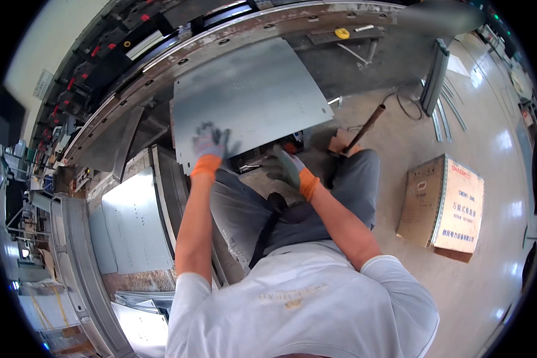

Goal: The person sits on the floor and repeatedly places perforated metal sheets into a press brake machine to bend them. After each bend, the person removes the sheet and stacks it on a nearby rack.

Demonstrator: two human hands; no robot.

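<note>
A large grey metal sheet (250,89) lies in front of me, its far side at the machine's long edge. My left hand (212,143), in a grey glove with an orange cuff, is over the sheet's near left part with its fingers spread. They are slightly blurred, and contact is hard to judge. My right hand (291,167), gloved the same way, is just short of the sheet's near edge, above my lap. Its fingers look stretched out, and nothing shows in them. Dark parts and tools, partly hidden, lie below the sheet's near edge.
The long machine beam (268,27) runs across the far side, with a yellow tape measure (342,33) near it. Metal sheets (138,221) lie on a bench to the left. At right stand a wooden box (441,206), a rusty rod (367,128) and metal strips (450,110).
</note>
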